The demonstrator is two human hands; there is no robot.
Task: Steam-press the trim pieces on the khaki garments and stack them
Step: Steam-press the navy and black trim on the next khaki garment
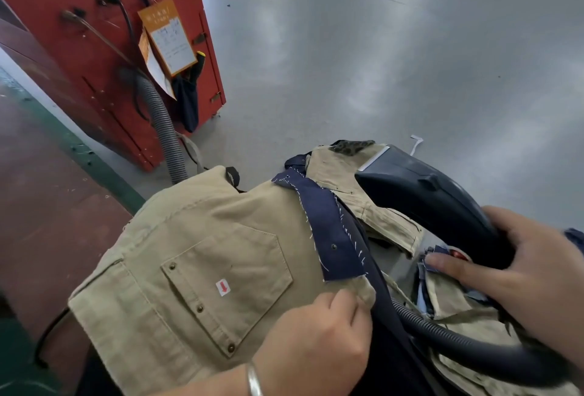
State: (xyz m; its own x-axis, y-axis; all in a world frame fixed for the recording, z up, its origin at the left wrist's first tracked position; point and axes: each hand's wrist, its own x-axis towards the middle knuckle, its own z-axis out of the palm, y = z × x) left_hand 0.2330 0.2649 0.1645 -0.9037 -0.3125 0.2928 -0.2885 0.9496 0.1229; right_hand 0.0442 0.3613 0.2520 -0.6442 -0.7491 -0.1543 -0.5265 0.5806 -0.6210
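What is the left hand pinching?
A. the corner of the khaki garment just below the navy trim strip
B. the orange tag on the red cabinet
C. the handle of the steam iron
A: the left hand pinches the khaki garment at its corner under the navy trim strip; the right hand is the one on the steam iron.

Left hand [319,338] curled in a pinch, right hand [518,269] apparently wrapped in a grip.
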